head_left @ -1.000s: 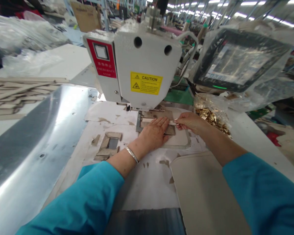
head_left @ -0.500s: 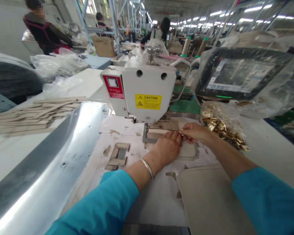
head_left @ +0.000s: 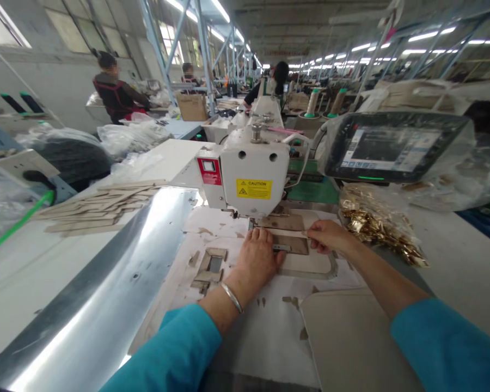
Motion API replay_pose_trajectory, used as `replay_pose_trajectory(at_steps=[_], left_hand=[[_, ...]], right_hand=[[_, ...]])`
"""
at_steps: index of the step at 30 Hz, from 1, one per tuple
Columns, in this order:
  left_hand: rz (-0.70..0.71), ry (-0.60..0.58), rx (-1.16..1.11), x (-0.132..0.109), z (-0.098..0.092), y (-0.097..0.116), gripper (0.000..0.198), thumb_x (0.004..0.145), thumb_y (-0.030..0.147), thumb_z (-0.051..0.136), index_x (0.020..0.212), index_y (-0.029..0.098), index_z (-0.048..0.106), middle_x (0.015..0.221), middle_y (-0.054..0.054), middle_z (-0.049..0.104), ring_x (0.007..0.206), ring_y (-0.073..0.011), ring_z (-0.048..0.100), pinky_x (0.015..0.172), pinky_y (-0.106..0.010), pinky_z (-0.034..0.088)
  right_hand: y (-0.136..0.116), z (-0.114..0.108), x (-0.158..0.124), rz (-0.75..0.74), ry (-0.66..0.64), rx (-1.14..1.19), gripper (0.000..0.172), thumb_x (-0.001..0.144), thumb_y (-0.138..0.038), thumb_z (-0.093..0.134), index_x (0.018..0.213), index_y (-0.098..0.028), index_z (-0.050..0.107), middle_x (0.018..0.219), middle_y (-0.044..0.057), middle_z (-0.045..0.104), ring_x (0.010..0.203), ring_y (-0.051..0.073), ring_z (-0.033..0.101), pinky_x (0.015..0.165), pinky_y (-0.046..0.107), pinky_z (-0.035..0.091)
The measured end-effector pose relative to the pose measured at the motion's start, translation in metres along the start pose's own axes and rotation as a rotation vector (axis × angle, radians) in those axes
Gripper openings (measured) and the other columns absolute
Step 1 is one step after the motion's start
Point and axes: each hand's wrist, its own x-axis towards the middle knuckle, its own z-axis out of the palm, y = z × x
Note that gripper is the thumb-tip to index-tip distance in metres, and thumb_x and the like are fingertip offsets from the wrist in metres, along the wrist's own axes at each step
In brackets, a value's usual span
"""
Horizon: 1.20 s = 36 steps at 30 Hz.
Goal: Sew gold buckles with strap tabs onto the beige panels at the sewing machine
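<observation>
My left hand (head_left: 259, 253) lies flat, fingers extended, over the left end of a narrow pale strip (head_left: 288, 232) under the sewing machine head (head_left: 253, 174). The fingers cover most of the metal clamp frame (head_left: 251, 224) there. At the strip's right end my right hand (head_left: 329, 237) is closed in a pinch on it. Brown template pieces (head_left: 283, 221) border the strip above and below. Beneath them is a beige rounded panel (head_left: 306, 265). What lies under my left palm is hidden.
A larger beige panel (head_left: 351, 332) lies at front right. Gold metal pieces (head_left: 375, 226) spill from a plastic bag below the control screen (head_left: 396, 147). Beige strips (head_left: 102, 204) are piled on the left, beyond a shiny metal plate (head_left: 147, 261). A person (head_left: 114, 92) sits at far left.
My left hand has slid left along the strip, baring its right part. My right hand keeps its pinch at the right end. The camera view has tilted up and turned left.
</observation>
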Motion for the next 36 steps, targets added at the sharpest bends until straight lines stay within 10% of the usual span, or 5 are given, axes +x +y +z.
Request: replay_pose_trajectory(at_steps=[17, 36], left_hand=[[-0.059, 0.001, 0.004, -0.014, -0.012, -0.044, 0.038, 0.094, 0.048, 0.048, 0.124, 0.028, 0.058, 0.114, -0.01, 0.057, 0.108, -0.0302, 0.051, 0.1, -0.049, 0.037], [-0.083, -0.002, 0.106, -0.034, -0.023, -0.114, 0.045, 0.09, 0.06, 0.047, 0.115, 0.025, 0.059, 0.106, -0.009, 0.06, 0.106, -0.0321, 0.053, 0.108, -0.059, 0.025]], right_hand=[[-0.012, 0.0, -0.003, 0.077, -0.054, 0.132, 0.018, 0.088, -0.014, 0.057, 0.071, -0.016, 0.052, 0.048, -0.001, 0.06, 0.033, 0.007, 0.046, 0.039, 0.018, 0.037], [-0.078, 0.062, -0.011, 0.117, -0.12, 0.089, 0.019, 0.089, -0.011, 0.056, 0.072, -0.016, 0.05, 0.049, 0.0, 0.061, 0.035, 0.008, 0.049, 0.041, 0.018, 0.04]])
